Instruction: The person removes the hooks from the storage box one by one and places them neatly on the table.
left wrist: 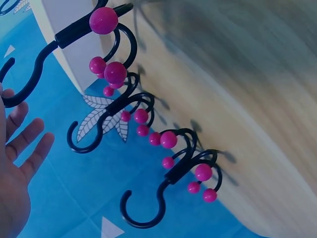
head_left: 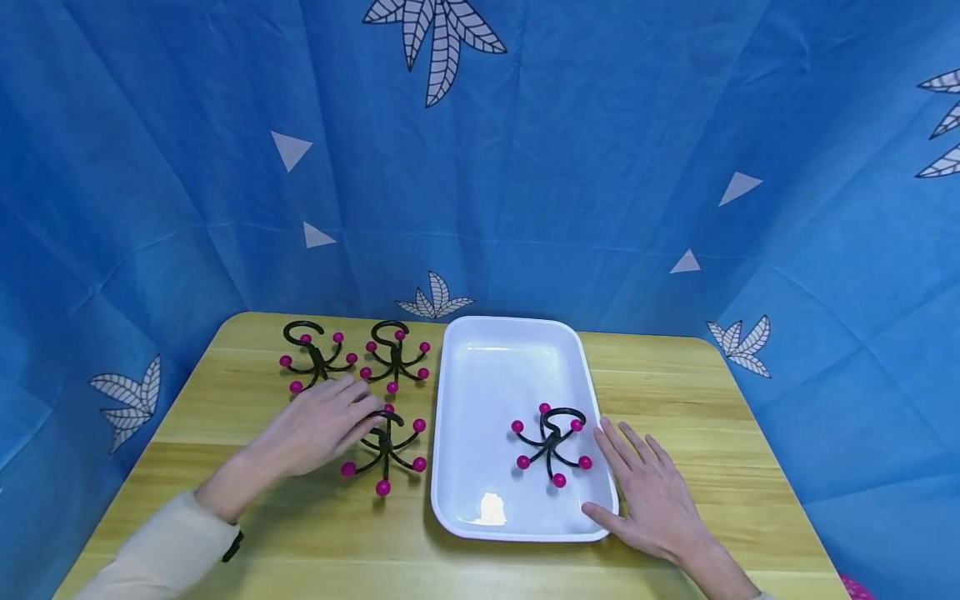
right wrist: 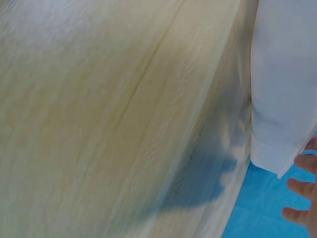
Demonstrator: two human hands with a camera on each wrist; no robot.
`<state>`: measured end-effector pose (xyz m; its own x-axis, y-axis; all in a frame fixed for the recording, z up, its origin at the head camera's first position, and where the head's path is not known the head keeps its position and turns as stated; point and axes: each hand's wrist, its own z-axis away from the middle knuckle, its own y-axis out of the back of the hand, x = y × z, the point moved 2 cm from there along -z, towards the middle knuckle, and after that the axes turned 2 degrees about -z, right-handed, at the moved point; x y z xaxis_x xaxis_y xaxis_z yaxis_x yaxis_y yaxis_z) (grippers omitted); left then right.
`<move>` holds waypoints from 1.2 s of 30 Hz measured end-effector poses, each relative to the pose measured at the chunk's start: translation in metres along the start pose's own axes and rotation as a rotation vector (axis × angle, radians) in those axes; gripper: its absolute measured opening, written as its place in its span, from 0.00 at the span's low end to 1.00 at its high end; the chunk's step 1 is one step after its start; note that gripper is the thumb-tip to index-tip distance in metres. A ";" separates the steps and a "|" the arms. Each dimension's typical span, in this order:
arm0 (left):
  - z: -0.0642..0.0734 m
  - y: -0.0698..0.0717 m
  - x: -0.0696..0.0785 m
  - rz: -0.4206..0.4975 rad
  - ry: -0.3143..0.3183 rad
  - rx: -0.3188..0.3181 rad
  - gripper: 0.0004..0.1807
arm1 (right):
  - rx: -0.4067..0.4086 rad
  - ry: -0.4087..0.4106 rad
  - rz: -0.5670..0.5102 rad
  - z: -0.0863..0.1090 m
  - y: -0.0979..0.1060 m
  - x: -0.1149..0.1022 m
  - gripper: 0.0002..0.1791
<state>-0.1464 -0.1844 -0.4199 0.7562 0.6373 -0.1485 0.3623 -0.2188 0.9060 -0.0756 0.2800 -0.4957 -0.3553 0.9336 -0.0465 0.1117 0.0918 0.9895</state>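
Left hand (head_left: 326, 423): at the near hook (head_left: 385, 444) — whether gripping, I cannot tell.
Right hand (head_left: 656, 496): spread wide at the tray (head_left: 480, 467), probably steadying it.
Stance: near hook upright by the left hand, likely for easy gripping.
Far hooks (head_left: 396, 359): beyond that hand.
Tray hook (head_left: 552, 440): beside the right hand.

On the table (head_left: 660, 383), beyond the left hand (head_left: 326, 423), a rear-left rack (head_left: 318, 359) and a rear-right rack (head_left: 396, 356); at that hand's right, a near rack (head_left: 385, 446); left of the right hand (head_left: 656, 500), the tray (head_left: 480, 367) holding another rack (head_left: 552, 440).
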 end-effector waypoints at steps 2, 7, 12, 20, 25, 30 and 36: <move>0.001 -0.002 0.000 -0.002 0.007 -0.007 0.11 | -0.001 -0.001 -0.002 0.000 0.000 0.000 0.59; 0.003 -0.008 0.000 -0.001 0.006 0.000 0.14 | -0.007 -0.006 -0.001 0.000 0.000 -0.001 0.59; 0.005 -0.012 0.001 0.008 0.001 0.007 0.12 | -0.011 -0.007 0.003 0.000 0.000 0.000 0.59; 0.007 -0.015 0.000 0.010 0.035 0.004 0.10 | -0.005 -0.005 0.003 0.000 -0.001 0.000 0.59; 0.008 -0.014 0.000 0.011 0.060 -0.003 0.10 | 0.001 0.000 0.001 -0.001 0.000 0.000 0.58; 0.002 -0.009 0.004 0.028 0.098 -0.024 0.15 | 0.002 0.003 0.002 -0.001 0.000 0.000 0.58; -0.021 0.001 0.020 0.054 0.136 -0.092 0.22 | 0.012 0.010 0.000 -0.001 0.000 0.000 0.58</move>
<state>-0.1425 -0.1562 -0.4141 0.6903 0.7218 -0.0493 0.2667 -0.1906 0.9447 -0.0765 0.2792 -0.4956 -0.3645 0.9301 -0.0446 0.1231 0.0956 0.9878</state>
